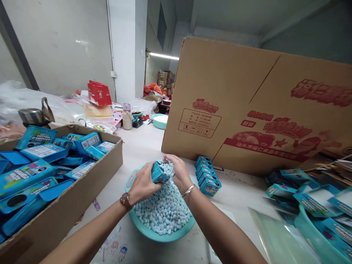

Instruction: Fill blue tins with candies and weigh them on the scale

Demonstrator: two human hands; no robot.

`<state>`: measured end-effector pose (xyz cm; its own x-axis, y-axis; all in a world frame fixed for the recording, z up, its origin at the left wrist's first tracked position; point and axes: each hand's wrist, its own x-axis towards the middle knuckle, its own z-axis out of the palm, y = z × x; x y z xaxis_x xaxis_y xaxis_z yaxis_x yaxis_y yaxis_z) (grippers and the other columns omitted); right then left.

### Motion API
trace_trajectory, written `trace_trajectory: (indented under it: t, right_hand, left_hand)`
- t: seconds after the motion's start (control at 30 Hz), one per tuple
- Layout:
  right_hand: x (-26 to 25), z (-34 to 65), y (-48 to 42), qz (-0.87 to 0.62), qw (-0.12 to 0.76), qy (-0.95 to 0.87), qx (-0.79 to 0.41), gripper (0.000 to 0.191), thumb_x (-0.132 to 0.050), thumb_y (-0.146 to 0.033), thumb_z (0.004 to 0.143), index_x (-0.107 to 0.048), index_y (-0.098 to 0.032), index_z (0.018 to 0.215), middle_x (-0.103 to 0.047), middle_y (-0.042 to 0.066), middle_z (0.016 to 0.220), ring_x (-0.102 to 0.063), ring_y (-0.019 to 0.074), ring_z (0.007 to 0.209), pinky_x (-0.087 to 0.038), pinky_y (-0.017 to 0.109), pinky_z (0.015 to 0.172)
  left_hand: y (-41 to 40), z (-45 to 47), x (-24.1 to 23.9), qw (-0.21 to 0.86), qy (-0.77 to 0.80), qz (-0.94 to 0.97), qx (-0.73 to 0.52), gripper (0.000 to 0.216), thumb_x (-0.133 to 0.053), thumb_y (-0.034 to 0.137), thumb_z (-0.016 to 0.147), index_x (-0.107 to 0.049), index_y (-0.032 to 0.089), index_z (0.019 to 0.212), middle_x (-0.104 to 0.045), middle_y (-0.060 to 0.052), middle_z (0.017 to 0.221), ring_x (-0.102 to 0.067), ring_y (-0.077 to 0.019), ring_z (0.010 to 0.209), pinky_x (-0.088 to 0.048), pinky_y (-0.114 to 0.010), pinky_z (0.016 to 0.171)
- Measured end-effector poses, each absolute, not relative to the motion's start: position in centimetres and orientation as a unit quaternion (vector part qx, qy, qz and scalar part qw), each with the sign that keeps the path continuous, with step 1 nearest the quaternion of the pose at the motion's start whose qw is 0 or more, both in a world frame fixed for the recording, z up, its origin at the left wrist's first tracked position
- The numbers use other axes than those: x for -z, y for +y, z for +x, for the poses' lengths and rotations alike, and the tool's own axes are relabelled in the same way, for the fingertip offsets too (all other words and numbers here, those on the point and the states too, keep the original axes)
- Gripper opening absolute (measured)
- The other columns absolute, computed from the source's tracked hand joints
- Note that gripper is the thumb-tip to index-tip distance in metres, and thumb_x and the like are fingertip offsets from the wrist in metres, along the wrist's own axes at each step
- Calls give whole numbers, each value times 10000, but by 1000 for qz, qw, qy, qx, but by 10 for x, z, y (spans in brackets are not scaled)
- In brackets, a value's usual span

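Note:
A teal plastic basin [154, 233] on the table is heaped with small pale blue candies [165, 211]. My left hand [143, 183], with a wristwatch, is closed round a small teal box [158, 173] held over the heap. My right hand [178, 172], with a thin bracelet, is cupped over the candies right beside the box's open end, fingers curled and touching the heap. A row of several small teal boxes [207, 176] stands just right of the basin.
A shallow cardboard tray [90, 172] full of teal boxes and tins sits at the left. A big cardboard carton [247, 106] with red print stands behind the basin. More teal boxes and another basin [316, 205] lie at the right. Clutter fills the far table.

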<state>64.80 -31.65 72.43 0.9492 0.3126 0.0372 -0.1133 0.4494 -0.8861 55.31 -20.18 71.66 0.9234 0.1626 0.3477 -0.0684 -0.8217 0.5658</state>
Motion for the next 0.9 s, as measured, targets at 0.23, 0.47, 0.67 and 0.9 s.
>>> trace_trajectory:
  t: [0.23,0.47,0.67,0.9]
  right_hand:
    - [-731,642,-315,-503,848,-106,-132,165,-722,-318,603,-690,-171,670,-639,13,641,-575,154,678,-439,296,721]
    - [-736,637,-316,-494,852,-97,-140,185,-738,-322,596,-699,-176,703,-664,18,688,-608,164,715,-461,300,742]
    - [-738,632,-320,-485,856,-87,-158,192,-750,-321,589,-692,-177,703,-671,19,707,-623,170,740,-463,309,785]
    - [-741,629,-323,-462,868,-79,-163,203,-761,-313,569,-680,-169,687,-666,17,699,-623,161,733,-459,296,777]
  left_hand:
    - [-202,552,-716,314,-4,928,-202,696,-663,251,640,-429,219,1294,-584,-75,1243,-567,-273,1124,-449,-394,956]
    - [-200,550,-717,327,3,927,-184,714,-673,244,631,-419,220,1298,-582,-78,1254,-567,-278,1128,-455,-409,958]
    - [-199,542,-716,344,-2,918,-196,690,-682,254,653,-425,214,1292,-589,-79,1224,-573,-269,1109,-461,-412,954]
    - [-200,538,-714,395,-8,895,-208,653,-691,262,692,-426,206,1287,-584,-81,1241,-570,-254,1126,-456,-400,971]
